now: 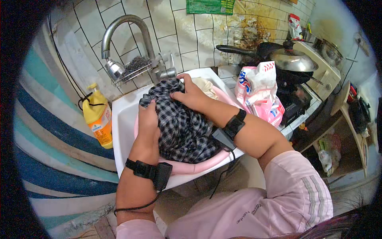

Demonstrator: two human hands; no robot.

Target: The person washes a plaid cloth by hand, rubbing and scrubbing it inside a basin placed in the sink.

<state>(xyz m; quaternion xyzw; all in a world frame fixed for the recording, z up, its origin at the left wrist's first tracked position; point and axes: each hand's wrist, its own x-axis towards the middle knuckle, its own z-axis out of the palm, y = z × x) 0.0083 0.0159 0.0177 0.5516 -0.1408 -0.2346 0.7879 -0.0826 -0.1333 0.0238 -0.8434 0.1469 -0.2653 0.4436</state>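
A black and grey checked cloth (185,127) lies bunched in a pink basin (195,167), which stands in the white sink (123,123). My left hand (148,119) grips the cloth at its left edge, thumb on top and the other fingers hidden. At the cloth's upper right, my right hand (190,92) is closed on it, with the thumb over the fabric. Cream-coloured cloth (205,87) shows behind my right hand, at the basin's back.
Above the sink arches a metal faucet (129,18), with a wire rack (133,71) beside it. A yellow bottle (97,115) is at left. Right of the sink are a pink-white bag (258,91) and a lidded pan (292,61) on a stove.
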